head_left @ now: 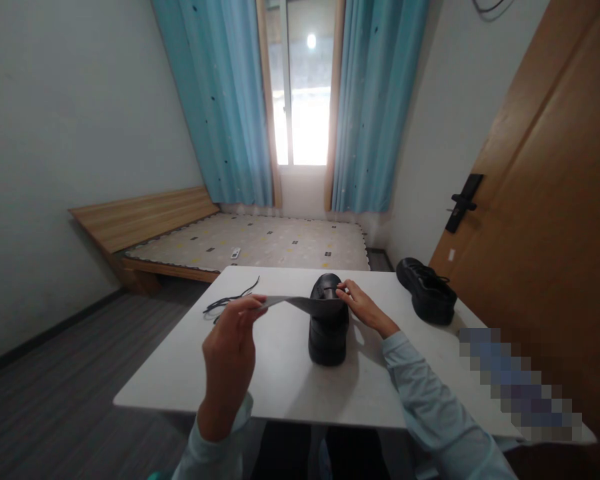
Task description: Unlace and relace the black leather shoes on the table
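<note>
A black shoe [329, 333] stands on the white table [280, 380], its heel toward me. My left hand [230, 353] pinches one end of a thin grey insole [300, 303], held flat above the table. The insole's other end lies over the shoe's opening, where my right hand [363, 307] grips it with the fingertips. A loose black shoelace [230, 300] lies on the table to the left, just beyond my left hand.
A second black shoe [427, 290] sits at the table's right side. A wooden door [545, 220] with a black handle stands on the right. Beyond the table is a low wooden bed [220, 240], with a window and blue curtains [375, 100] behind.
</note>
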Action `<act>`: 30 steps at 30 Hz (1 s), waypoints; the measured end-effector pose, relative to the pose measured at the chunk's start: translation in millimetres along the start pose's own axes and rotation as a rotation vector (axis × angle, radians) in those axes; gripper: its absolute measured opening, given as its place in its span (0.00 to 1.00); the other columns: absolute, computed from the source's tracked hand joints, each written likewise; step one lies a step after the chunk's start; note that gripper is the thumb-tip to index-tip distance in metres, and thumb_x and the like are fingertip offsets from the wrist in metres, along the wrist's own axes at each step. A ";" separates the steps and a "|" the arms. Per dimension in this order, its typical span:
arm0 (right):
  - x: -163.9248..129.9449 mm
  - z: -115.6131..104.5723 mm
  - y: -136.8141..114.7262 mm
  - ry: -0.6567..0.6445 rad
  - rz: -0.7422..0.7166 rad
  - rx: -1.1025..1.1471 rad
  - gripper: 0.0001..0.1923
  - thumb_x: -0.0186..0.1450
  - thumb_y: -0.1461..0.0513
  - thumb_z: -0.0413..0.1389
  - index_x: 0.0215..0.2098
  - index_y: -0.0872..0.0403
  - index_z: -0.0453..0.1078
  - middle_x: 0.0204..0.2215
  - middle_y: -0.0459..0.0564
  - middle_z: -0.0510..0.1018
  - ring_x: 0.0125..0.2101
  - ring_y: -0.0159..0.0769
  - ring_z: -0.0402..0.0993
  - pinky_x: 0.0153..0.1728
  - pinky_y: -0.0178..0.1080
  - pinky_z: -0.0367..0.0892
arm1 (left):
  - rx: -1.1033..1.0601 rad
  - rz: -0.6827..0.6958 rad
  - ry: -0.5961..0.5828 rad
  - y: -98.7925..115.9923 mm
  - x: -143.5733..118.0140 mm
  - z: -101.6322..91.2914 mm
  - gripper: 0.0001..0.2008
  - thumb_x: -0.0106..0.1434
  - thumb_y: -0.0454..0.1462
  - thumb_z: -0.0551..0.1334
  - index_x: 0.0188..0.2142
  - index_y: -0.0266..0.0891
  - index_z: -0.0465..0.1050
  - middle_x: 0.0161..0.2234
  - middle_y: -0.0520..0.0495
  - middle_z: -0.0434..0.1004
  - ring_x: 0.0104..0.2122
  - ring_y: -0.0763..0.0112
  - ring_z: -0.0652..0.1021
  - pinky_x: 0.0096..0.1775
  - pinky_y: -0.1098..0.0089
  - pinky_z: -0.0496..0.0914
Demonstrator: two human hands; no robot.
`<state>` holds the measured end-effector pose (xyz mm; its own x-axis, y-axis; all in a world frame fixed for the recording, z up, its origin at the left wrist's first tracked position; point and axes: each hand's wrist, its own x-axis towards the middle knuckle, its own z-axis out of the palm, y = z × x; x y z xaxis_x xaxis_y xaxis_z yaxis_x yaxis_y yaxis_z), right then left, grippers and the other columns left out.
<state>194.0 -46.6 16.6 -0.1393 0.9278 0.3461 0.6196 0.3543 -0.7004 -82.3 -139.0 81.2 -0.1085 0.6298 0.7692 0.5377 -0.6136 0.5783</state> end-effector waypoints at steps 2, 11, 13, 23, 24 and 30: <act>0.6 0.6 1.1 -0.003 0.004 0.012 0.19 0.65 0.47 0.46 0.42 0.52 0.64 0.41 0.50 0.71 0.43 0.39 0.68 0.47 0.43 0.61 | -0.039 -0.052 0.073 -3.6 8.5 -2.8 0.06 0.66 0.37 0.54 0.41 0.39 0.66 0.41 0.48 0.76 0.38 0.71 0.79 0.41 0.68 0.76; 1.4 -5.0 -16.1 0.320 -0.153 0.056 0.15 0.63 0.51 0.50 0.32 0.52 0.70 0.33 0.51 0.74 0.40 0.41 0.68 0.45 0.44 0.62 | -0.013 0.047 0.178 -6.8 18.6 22.5 0.04 0.64 0.34 0.56 0.39 0.38 0.67 0.40 0.46 0.76 0.43 0.70 0.77 0.45 0.66 0.74; 1.8 -8.0 -20.3 0.310 -0.135 0.119 0.18 0.64 0.50 0.49 0.27 0.52 0.71 0.30 0.50 0.75 0.38 0.40 0.69 0.44 0.43 0.62 | -0.022 0.119 0.121 -3.7 8.0 35.2 0.04 0.65 0.32 0.54 0.38 0.39 0.67 0.40 0.46 0.76 0.43 0.70 0.77 0.44 0.67 0.73; 8.1 -2.9 -9.3 0.352 0.087 0.514 0.22 0.53 0.46 0.59 0.31 0.56 0.72 0.28 0.49 0.79 0.29 0.37 0.72 0.34 0.40 0.69 | -0.040 0.315 -0.364 0.0 -38.5 76.3 0.08 0.65 0.33 0.54 0.37 0.40 0.72 0.38 0.46 0.76 0.40 0.71 0.77 0.48 0.65 0.71; 7.8 -2.4 -10.2 0.344 0.092 0.556 0.22 0.51 0.47 0.61 0.33 0.56 0.73 0.29 0.50 0.80 0.30 0.38 0.73 0.35 0.42 0.69 | -0.047 0.313 -0.376 0.9 -36.8 74.9 0.06 0.64 0.35 0.56 0.36 0.40 0.72 0.37 0.46 0.76 0.40 0.70 0.76 0.49 0.62 0.70; 5.8 -0.8 -18.2 0.313 0.098 0.718 0.20 0.49 0.54 0.65 0.36 0.56 0.72 0.34 0.52 0.81 0.35 0.41 0.77 0.42 0.46 0.70 | -0.119 -0.099 -0.289 8.6 -13.2 74.9 0.08 0.63 0.39 0.56 0.39 0.38 0.69 0.38 0.45 0.75 0.33 0.72 0.76 0.37 0.68 0.72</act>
<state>182.5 -47.8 31.8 0.1800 0.9206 0.3465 -0.0471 0.3599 -0.9318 -13.6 -116.8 55.7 0.0956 0.7879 0.6083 0.4335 -0.5831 0.6871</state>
